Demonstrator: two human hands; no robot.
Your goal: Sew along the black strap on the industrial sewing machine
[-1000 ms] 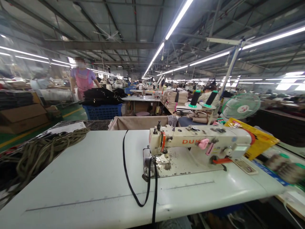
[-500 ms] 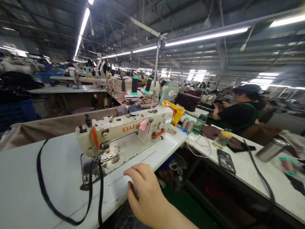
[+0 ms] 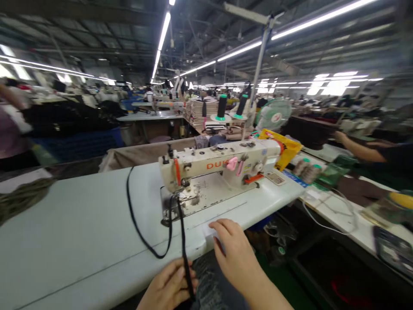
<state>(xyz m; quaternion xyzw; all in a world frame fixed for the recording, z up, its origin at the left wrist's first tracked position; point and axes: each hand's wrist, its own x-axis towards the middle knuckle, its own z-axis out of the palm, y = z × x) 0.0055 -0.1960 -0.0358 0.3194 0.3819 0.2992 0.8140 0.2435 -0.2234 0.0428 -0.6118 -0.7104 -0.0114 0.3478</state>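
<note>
A sewing machine [image 3: 222,159] with orange lettering stands on the pale table. From its presser foot a narrow black strap [image 3: 183,232] runs down over the front edge, while another length of it loops across the tabletop to the left. My left hand [image 3: 171,284] is closed around the hanging length, just below the table edge. My right hand [image 3: 235,252] hovers over the front edge, right of the strap, with thumb and fingers curved apart and nothing visible between them.
Two black thread cones [image 3: 222,107] stand behind the machine. At the right, a side table holds a yellow bag [image 3: 282,148], a phone [image 3: 392,249] and a white cable [image 3: 322,228]. Olive fabric [image 3: 24,196] lies at the left. A person's arm [image 3: 361,148] shows at the far right.
The view has swung to the right's opposite, leftward, so the machine appears further right. My left hand has come into view, holding the strap. My right hand keeps its curved, open shape.
</note>
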